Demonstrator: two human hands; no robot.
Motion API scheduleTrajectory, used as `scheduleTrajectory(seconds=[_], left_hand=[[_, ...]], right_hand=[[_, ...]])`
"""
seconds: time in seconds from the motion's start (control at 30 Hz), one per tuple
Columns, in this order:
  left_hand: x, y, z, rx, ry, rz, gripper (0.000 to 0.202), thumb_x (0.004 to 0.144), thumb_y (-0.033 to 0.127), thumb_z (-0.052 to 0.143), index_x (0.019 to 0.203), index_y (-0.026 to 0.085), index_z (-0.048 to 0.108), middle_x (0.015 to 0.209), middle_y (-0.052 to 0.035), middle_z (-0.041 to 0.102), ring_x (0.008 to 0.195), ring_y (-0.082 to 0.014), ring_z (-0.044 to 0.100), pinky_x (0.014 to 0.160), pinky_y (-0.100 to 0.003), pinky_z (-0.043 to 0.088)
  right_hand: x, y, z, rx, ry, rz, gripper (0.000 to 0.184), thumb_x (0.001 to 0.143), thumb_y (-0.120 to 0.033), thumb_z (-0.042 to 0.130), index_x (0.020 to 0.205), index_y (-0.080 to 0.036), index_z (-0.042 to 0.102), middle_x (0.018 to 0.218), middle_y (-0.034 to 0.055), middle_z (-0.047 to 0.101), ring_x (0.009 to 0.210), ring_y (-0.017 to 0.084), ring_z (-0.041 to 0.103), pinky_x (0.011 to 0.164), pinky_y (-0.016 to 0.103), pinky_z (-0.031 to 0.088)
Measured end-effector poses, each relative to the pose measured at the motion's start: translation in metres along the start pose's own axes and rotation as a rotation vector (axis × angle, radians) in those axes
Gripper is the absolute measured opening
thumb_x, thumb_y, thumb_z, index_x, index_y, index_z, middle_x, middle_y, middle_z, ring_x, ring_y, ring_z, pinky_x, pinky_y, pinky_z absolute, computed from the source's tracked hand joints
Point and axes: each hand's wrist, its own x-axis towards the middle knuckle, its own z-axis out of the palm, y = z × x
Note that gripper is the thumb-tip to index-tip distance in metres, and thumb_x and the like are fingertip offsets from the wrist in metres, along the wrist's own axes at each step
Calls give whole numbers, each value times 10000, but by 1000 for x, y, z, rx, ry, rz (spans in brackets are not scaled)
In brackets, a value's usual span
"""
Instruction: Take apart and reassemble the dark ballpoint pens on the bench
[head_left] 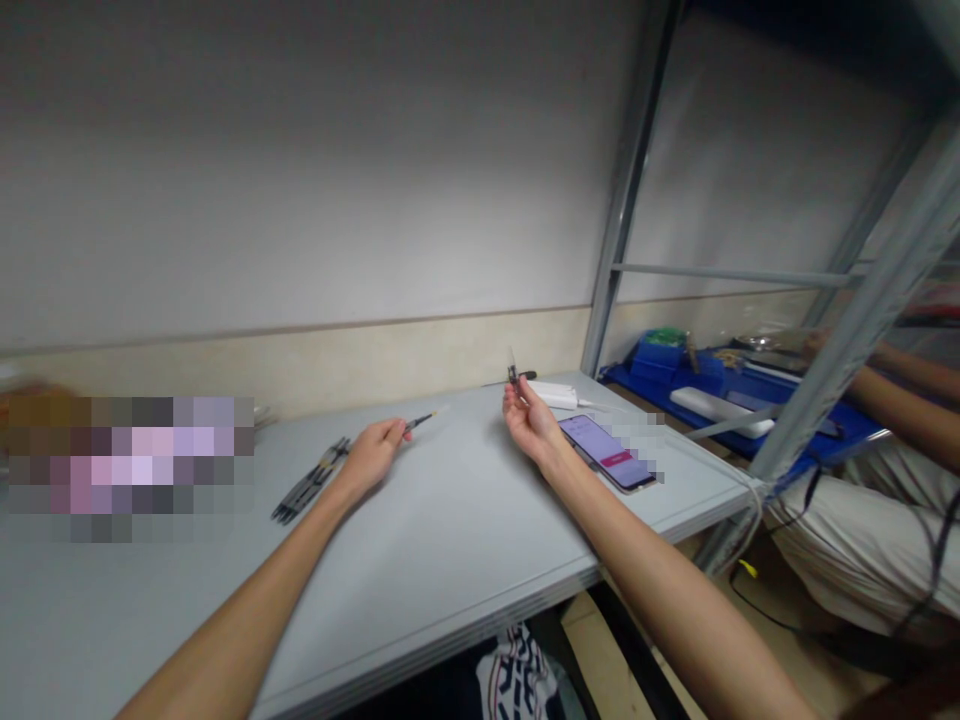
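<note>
My left hand [375,452] is closed around a slim pen [423,420], dark along its shaft with a pale, see-through tip pointing right. Close beside that hand, several dark pens [306,488] lie side by side on the grey table [420,570]. My right hand [531,422] is raised above the table, fingers pinched on a small upright piece [512,368], part clear and part dark; blur hides its exact kind. A phone [611,455] with a lit screen lies just right of my right wrist.
Behind my right hand are a white power strip-like block [553,396] and a dark-handled screwdriver-like tool [528,376]. A metal frame post [611,270] rises at the right. Beyond it, another person's arm [885,385] reaches over a blue surface [806,445]. A pixelated patch covers the left.
</note>
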Motion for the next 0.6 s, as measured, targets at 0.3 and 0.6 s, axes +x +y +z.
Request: scheduleTrajectory(seconds=[0.3,0.6], left_hand=[[1,-1,0,-4,-15,8,371,771,469,331,634,181,521,485,45,332,477,-124,308,467,-229,203],[0,-1,0,6,-16,12,385,771,486,330,648,183,533,479,46,349,485,-132,332,478,-231,216]], right_hand=[[-1,-3,-2,90,-62,58,182,841,-167,507,677,-164,586,622,2,637,557,56,595,490,115,486],[-7,2,-2,-102,-206,75,89,682,-196,678,669,-185,591,685,-23,659,604,86,598,548,194,467]])
